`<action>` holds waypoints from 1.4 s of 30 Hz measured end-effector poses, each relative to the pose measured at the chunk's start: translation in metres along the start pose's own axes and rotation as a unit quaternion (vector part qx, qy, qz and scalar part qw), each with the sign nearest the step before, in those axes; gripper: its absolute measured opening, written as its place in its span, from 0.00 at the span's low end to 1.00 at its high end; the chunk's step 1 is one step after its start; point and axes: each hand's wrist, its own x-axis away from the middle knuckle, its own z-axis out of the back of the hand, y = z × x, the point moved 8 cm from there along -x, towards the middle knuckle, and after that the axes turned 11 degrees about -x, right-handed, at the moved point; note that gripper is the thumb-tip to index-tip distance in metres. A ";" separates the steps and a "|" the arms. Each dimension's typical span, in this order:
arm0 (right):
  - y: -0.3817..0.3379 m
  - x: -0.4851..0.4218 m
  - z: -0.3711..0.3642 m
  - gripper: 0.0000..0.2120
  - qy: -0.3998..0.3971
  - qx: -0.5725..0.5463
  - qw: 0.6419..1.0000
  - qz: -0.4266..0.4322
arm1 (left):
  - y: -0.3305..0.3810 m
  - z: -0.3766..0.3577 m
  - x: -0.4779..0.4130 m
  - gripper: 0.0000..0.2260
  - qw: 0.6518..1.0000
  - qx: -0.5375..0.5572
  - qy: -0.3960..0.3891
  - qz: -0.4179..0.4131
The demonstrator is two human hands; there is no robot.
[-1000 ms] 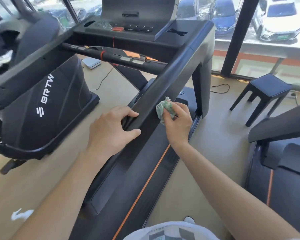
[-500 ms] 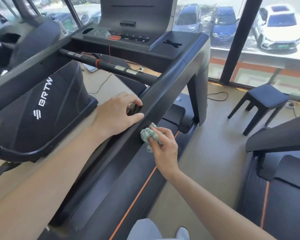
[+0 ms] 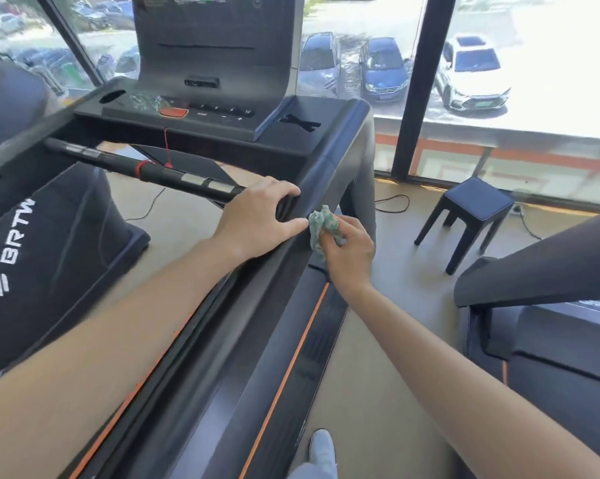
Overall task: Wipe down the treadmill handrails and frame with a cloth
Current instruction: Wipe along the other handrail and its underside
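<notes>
Cloth [image 3: 321, 226]: small green rag, wadded into a lump and pressed to the right-hand face of the sloping handrail [image 3: 329, 167], just below the console corner. It is pinched in the right hand [image 3: 347, 252], fingertips bunched round the wad and thumb under it.

Handling, as a judgement: light, soft and limp, with no shape of its own. A wad touches little surface, so it would cover more if opened flat under the palm. It should drag rather than slip on the matt rail. It is not fragile and any fold will do as a grip.

Left hand [image 3: 257, 219]: on top of the same handrail, just left of the cloth. The fingers curl over the far edge and the thumb lies along the near side, almost touching the rag. It looks like a steadying grip.

The rail itself is rigid and fixed. Its long lower run toward the near left has no cloth on it.

Containers: the console [image 3: 201, 108] has an oval cup recess [image 3: 111, 96] at far left, dark inside, contents not discernible. Beside it lies something crumpled and clear, like film [image 3: 144, 100]. The right tray [image 3: 300, 123] shows only an X-shaped slot.

Further out: crossbar [image 3: 143, 169] with a red ring, and a dark stool [image 3: 474, 209] on the floor to the right.
</notes>
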 end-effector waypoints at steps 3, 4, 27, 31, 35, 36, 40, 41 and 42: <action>0.002 -0.030 0.004 0.06 0.015 0.027 0.999 -0.008 | 0.004 -0.002 -0.016 0.21 0.998 -0.042 0.050 -0.001; 0.004 -0.039 0.006 0.06 0.021 0.038 0.999 -0.014 | 0.004 -0.004 -0.021 0.23 0.997 -0.054 0.057 -0.002; -0.031 -0.187 0.013 0.09 -0.082 0.127 0.980 0.132 | 0.012 -0.012 -0.048 0.24 0.995 -0.033 0.082 0.041; -0.023 -0.174 0.013 0.05 -0.064 0.081 0.987 0.127 | 0.011 -0.013 -0.045 0.24 0.994 -0.041 0.084 0.049; -0.001 -0.115 0.015 0.08 -0.064 0.031 0.990 0.120 | 0.021 -0.012 -0.037 0.27 0.992 -0.077 0.095 0.031; 0.009 -0.103 0.014 0.08 -0.073 0.021 0.991 0.106 | 0.024 -0.013 -0.033 0.27 0.992 -0.084 0.093 0.031; 0.049 -0.077 0.012 0.08 -0.117 -0.005 0.993 -0.010 | 0.029 -0.021 -0.015 0.28 0.993 -0.085 0.059 0.051; 0.058 -0.075 0.011 0.07 -0.126 -0.014 0.991 -0.052 | 0.030 -0.022 -0.010 0.29 0.993 -0.080 0.051 0.063; 0.066 -0.075 0.011 0.07 -0.130 -0.028 0.987 -0.093 | 0.031 -0.022 -0.003 0.31 0.993 -0.081 0.044 0.076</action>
